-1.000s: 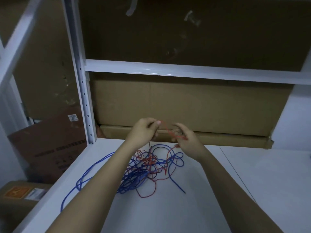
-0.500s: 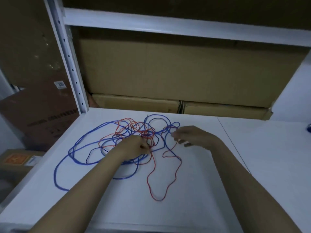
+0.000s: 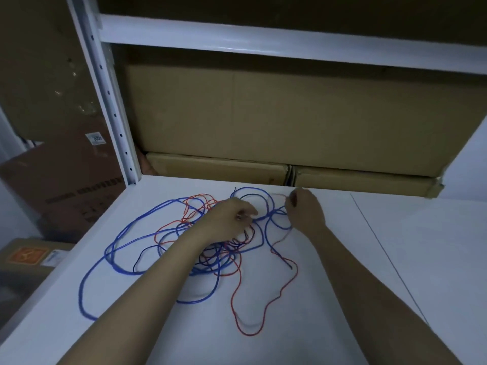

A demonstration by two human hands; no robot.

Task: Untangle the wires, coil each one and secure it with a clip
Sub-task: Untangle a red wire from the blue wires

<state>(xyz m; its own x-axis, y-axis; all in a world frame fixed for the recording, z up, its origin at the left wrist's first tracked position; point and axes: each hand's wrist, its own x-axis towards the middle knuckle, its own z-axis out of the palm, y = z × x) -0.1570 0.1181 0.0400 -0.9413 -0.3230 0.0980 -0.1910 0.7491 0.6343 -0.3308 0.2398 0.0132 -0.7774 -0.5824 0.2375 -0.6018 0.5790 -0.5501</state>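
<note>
Thin, limp, light blue wire (image 3: 110,248) and red wire (image 3: 263,306) lie tangled on the white shelf (image 3: 421,259), likely snagging if yanked; left hand (image 3: 226,222) pinches strands mid-tangle, right hand (image 3: 305,212) pinches a red strand, so better grab free ends.

Smooth matt white shelf (image 3: 395,259) — plastic-coated wires (image 3: 105,259) — matt cardboard boxes (image 3: 290,119).

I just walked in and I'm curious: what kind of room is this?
Probably a storeroom or warehouse: white metal shelving with a perforated upright, cardboard boxes stacked behind the shelf, more cartons beside it.
</note>
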